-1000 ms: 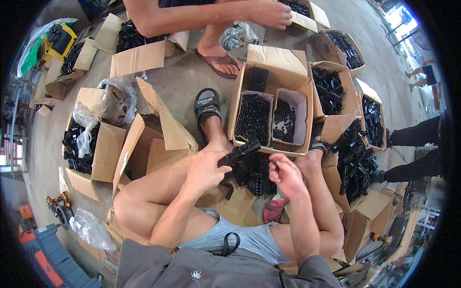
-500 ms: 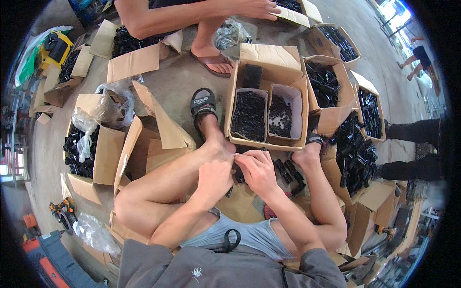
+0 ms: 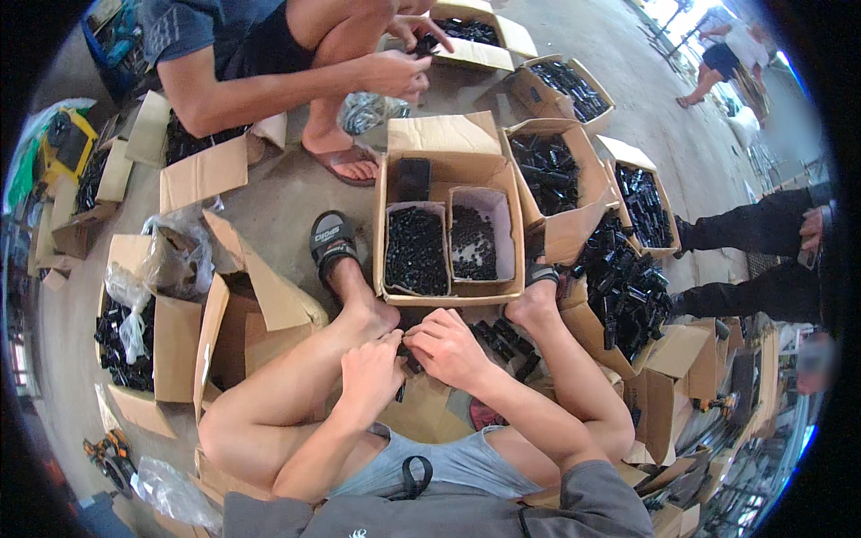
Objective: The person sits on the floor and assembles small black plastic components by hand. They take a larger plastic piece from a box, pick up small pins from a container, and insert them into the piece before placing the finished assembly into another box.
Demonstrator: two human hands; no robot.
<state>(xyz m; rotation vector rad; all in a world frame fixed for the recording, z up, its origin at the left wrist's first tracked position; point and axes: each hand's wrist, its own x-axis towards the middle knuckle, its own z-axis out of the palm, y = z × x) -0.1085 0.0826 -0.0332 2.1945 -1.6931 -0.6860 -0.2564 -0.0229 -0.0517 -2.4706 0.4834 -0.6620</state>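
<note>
My left hand and my right hand meet between my knees with fingertips nearly touching. The left one is closed round a black plastic part, mostly covered by its fingers. Thumb and fingers of the right hand are pinched at the same spot; whatever they grip is hidden. Just ahead stands a cardboard box with two inner boxes, the left full of small black pieces and the right partly filled with tiny dark ones. Several black parts lie on the floor right of my right hand.
A heap of black parts fills a carton at right, with more cartons behind. An opened carton with raised flaps stands left. Another person squats ahead, handling a black piece. Dark-trousered legs reach in from the right.
The view has shifted, so the boxes sit lower and further left. The person ahead now has both hands together at a black piece. My hands stay together in much the same pose.
</note>
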